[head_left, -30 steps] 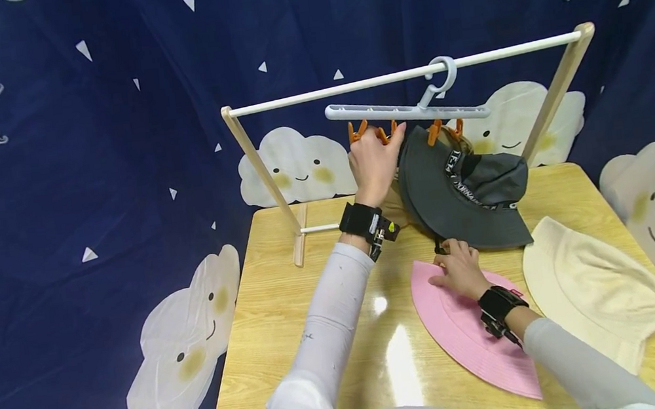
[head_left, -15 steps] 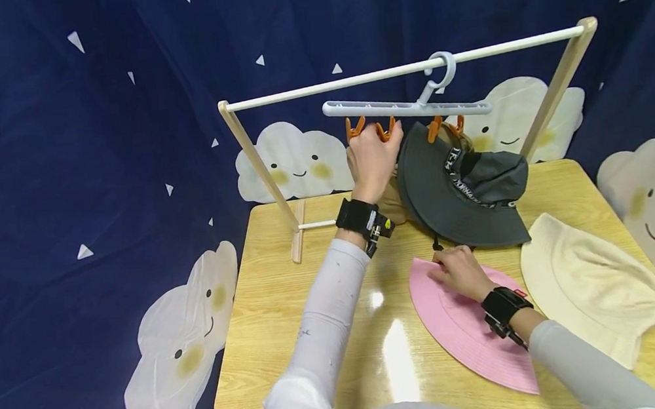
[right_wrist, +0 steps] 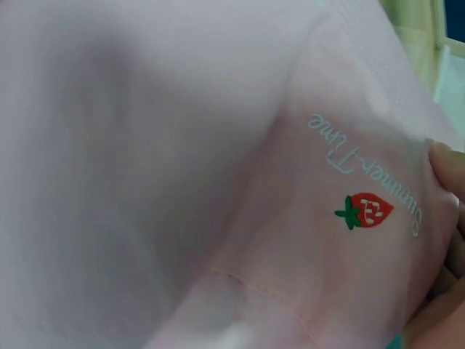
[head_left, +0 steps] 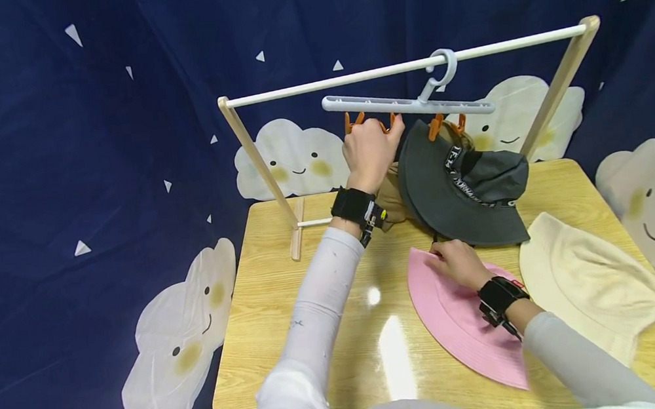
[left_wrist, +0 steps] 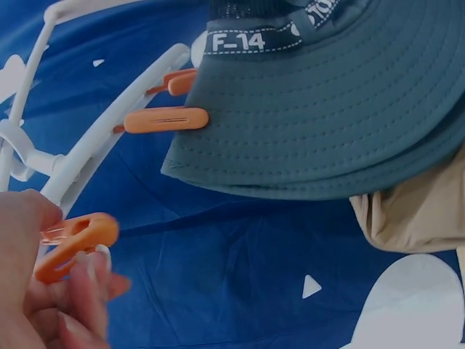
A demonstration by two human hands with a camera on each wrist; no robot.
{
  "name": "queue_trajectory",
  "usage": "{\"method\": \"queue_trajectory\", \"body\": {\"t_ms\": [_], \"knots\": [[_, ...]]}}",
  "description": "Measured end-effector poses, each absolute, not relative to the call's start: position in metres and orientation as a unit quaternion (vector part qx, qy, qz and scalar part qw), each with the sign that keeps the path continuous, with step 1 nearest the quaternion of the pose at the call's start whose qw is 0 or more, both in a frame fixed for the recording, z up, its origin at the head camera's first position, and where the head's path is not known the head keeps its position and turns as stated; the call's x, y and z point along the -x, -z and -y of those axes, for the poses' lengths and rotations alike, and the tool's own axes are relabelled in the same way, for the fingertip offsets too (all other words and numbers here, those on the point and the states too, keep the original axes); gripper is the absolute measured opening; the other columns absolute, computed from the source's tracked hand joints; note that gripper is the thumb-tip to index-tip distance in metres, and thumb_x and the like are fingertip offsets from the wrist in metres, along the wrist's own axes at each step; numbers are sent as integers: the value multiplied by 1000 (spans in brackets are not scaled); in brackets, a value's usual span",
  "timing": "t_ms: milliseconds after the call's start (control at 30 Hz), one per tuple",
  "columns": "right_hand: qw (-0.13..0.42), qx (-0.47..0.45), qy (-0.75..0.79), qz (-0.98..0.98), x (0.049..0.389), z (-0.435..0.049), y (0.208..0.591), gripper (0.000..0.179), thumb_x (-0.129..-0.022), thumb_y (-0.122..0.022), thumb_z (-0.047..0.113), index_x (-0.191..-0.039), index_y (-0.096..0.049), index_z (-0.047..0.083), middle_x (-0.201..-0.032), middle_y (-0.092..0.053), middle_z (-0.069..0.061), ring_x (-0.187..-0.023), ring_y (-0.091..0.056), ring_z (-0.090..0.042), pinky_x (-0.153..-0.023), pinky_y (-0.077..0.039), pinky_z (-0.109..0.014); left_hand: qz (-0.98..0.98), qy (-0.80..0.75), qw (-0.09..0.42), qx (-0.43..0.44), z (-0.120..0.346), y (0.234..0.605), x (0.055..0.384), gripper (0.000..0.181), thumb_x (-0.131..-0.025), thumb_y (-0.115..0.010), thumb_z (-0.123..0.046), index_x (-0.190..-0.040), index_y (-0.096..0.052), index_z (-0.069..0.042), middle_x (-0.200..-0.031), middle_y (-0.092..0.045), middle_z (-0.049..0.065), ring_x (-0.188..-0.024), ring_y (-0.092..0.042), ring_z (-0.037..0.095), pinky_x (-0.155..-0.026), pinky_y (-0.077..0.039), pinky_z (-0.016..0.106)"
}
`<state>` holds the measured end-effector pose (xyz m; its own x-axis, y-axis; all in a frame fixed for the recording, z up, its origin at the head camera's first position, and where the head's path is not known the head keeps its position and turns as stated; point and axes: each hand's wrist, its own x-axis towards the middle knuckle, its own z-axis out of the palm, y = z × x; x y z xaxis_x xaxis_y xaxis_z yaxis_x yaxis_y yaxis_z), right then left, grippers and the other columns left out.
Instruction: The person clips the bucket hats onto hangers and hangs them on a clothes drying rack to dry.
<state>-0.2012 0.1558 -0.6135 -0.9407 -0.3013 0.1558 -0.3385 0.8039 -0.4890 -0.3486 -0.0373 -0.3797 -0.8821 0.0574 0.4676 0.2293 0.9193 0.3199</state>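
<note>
My left hand (head_left: 366,151) pinches an orange clip (left_wrist: 83,243) on the left part of a pale grey hanger (head_left: 380,104). No cloth shows between that clip's jaws in the left wrist view. My right hand (head_left: 457,261) grips the pink bucket hat (head_left: 470,329) at its far side; in the right wrist view a thumb presses the hat beside a strawberry (right_wrist: 368,209) and white lettering. A dark grey bucket hat (head_left: 439,200) hangs from orange clips (left_wrist: 167,120) on the hanger's other half. Behind it is a tan hat (left_wrist: 414,211), partly hidden.
The hanger hooks over the white rail (head_left: 316,87) of a wooden stand. A cream hat (head_left: 590,284) lies on the table (head_left: 281,340) to the right. Dark blue cloth (head_left: 92,155) with clouds and triangles hangs behind.
The right fingers have drawn in on the pink hat, which has shifted slightly toward the stand. The left hand stays at the clips, and the view has drifted a little.
</note>
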Motion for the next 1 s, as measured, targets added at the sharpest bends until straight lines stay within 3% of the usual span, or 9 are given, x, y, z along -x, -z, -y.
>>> {"method": "queue_trajectory", "body": {"t_ms": [267, 500, 667, 767, 1000], "knots": [[50, -155, -256, 953, 219, -152, 591, 14, -95, -78, 18, -86, -73, 9, -64, -55, 3, -61, -52, -21, -57, -42, -42, 976, 174, 108, 78, 39, 366, 349, 62, -106, -38, -60, -67, -63, -19, -72, -66, 4, -64, -66, 23, -48, -46, 38], [35, -161, -265, 950, 224, -145, 578, 11, -91, -68, 7, -94, -78, 4, -74, -67, -3, -64, -56, -22, -61, -48, -44, 979, 162, 81, 88, 42, 363, 350, 64, -107, -36, -60, -65, -61, -19, -68, -63, 2, -62, -64, 22, -49, -47, 38], [34, -150, -304, 940, 224, -141, 564, 8, -93, -72, 7, -93, -78, 2, -71, -70, -2, -51, -60, -11, -54, -51, -36, 981, 148, 69, 100, 43, 365, 349, 65, -109, -31, -58, -65, -61, -20, -70, -64, 1, -67, -65, 22, -52, -48, 39], [46, -142, -325, 934, 225, -138, 553, 8, -94, -76, 8, -90, -77, 2, -67, -68, -1, -44, -56, -8, -50, -49, -33, 982, 138, 65, 109, 44, 364, 349, 65, -110, -31, -56, -67, -65, -22, -73, -66, 0, -69, -66, 22, -54, -49, 39], [103, -137, -303, 938, 233, -131, 531, 8, -93, -79, 10, -86, -78, 5, -68, -67, -1, -50, -56, -11, -53, -46, -36, 982, 124, 53, 134, 44, 355, 350, 59, -112, -32, -51, -73, -69, -25, -82, -68, 0, -77, -68, 22, -61, -51, 39]]}}
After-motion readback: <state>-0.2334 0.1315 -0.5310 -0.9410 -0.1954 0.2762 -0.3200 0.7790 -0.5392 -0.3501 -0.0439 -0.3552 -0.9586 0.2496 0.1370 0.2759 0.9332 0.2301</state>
